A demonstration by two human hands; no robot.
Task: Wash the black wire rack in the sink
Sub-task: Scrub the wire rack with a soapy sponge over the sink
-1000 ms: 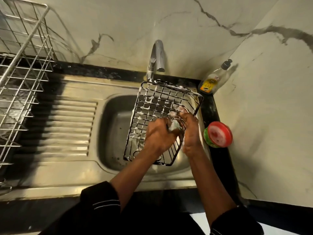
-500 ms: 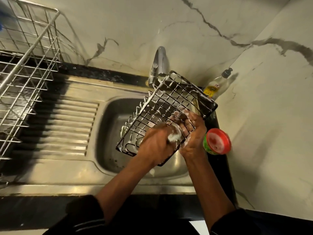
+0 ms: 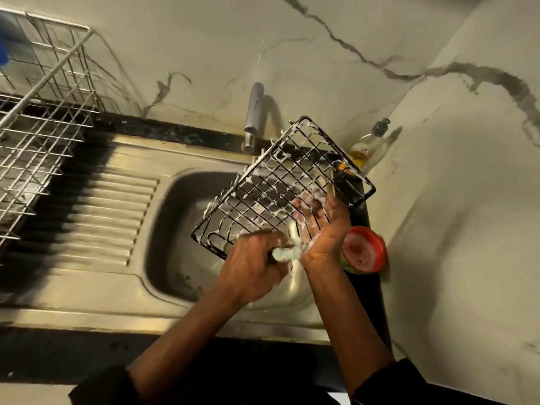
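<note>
— How does the black wire rack (image 3: 280, 185) look?
— Foamy, tilted over the sink (image 3: 175, 258); the right hand (image 3: 321, 229) grasps its near edge, and beside it the left hand (image 3: 254, 270) clenches a scrubber (image 3: 287, 254).
— Room?
— Open basin left of the hands; a red-lidded tub (image 3: 363, 249) sits close on the right.

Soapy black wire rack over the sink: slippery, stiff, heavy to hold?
Probably slippery: foam coats the black wire rack and the right hand holding it. Likely stiff: tilted, held at one edge, no sag. Seems light: one hand carries it.

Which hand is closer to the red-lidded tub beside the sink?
Right. The right hand holds the rack right beside the tub; the left hand, gripping a sponge, is farther left.
</note>
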